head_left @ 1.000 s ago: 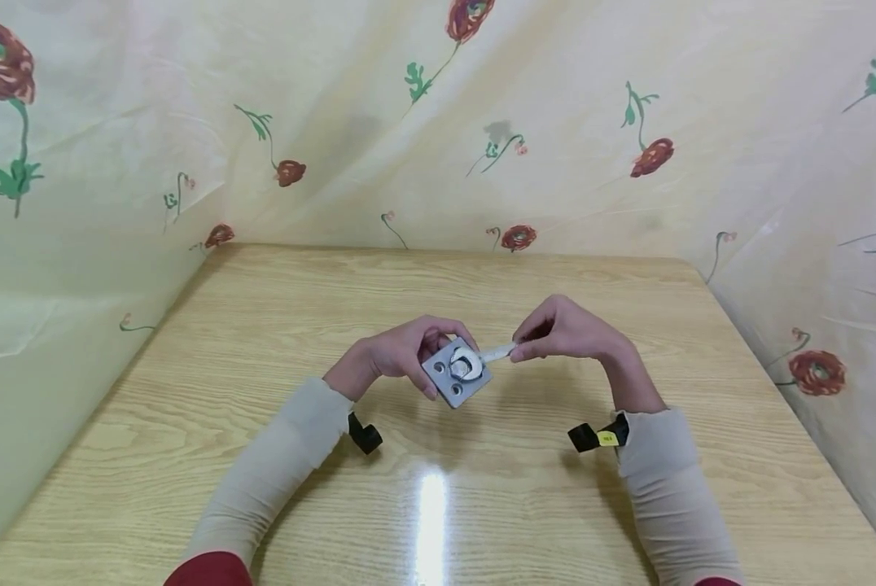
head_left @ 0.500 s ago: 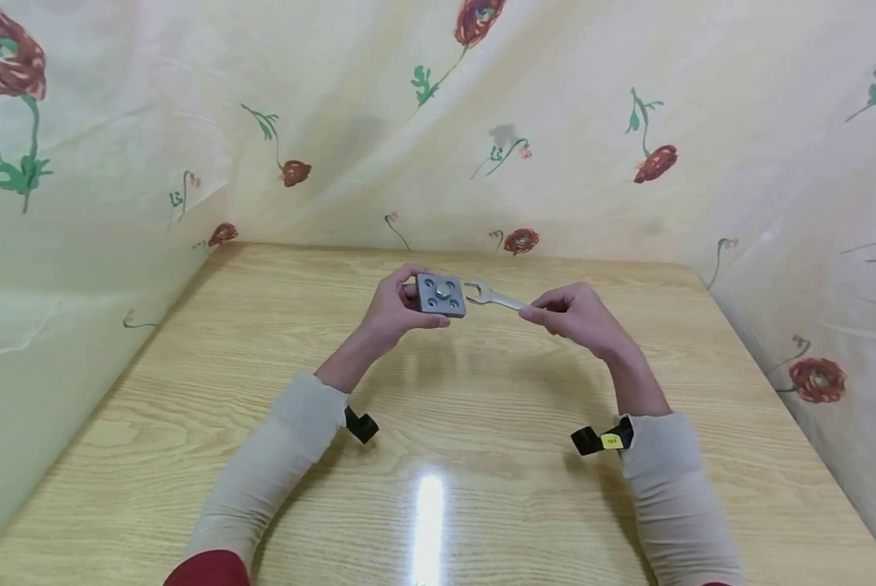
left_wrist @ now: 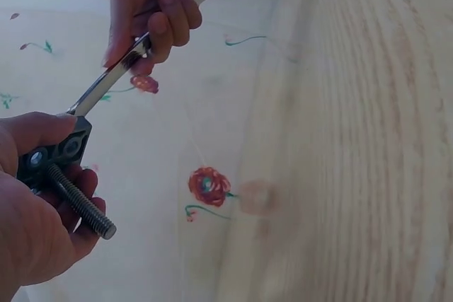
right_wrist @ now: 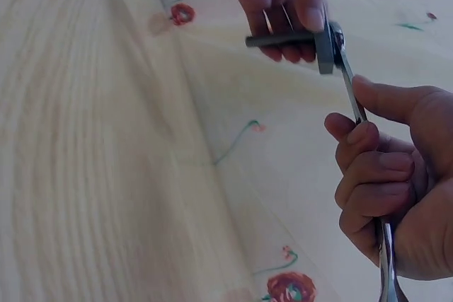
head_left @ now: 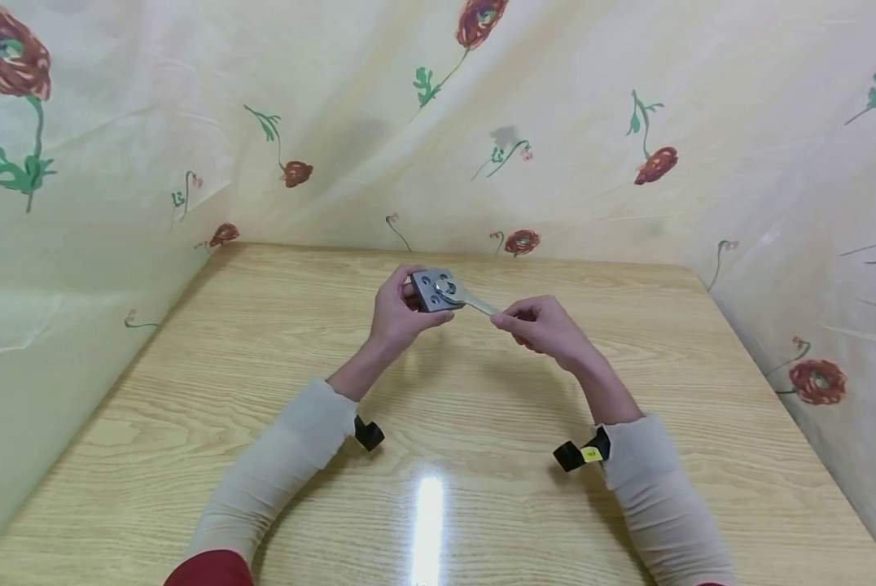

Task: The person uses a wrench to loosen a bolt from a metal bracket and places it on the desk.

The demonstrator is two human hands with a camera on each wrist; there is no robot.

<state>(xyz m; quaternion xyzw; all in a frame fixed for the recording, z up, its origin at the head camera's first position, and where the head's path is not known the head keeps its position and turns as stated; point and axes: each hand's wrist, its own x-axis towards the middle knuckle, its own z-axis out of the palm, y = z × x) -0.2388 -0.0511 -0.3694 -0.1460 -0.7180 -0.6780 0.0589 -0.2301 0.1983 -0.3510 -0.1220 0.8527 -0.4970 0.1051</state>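
Note:
My left hand [head_left: 394, 316] grips a square grey metal plate [head_left: 425, 298] by its left edges, raised over the table with its face tilted up. Small holes sit near the plate's corners, and a hex bolt [head_left: 442, 286] passes through its middle. Out of the back sticks the long threaded shank of the bolt [left_wrist: 83, 204], between the left fingers. My right hand [head_left: 544, 327] grips a silver wrench [head_left: 480, 304] along its handle, fingers curled round it in the right wrist view. The open jaw of the wrench [right_wrist: 350, 88] lies at the bolt head, against the plate's face.
Beneath both hands spreads a light wood-grain table [head_left: 299, 488] with a bright reflection near the front. A pale cloth with red flowers [head_left: 335, 122] hangs behind and along both sides. Black wrist cameras [head_left: 571, 456] are strapped below the hands.
The left hand has lifted the plate up and away, turning its face. The wrench came off the bolt head half a second ago; now its jaw is back at the head, its handle slanting down right.

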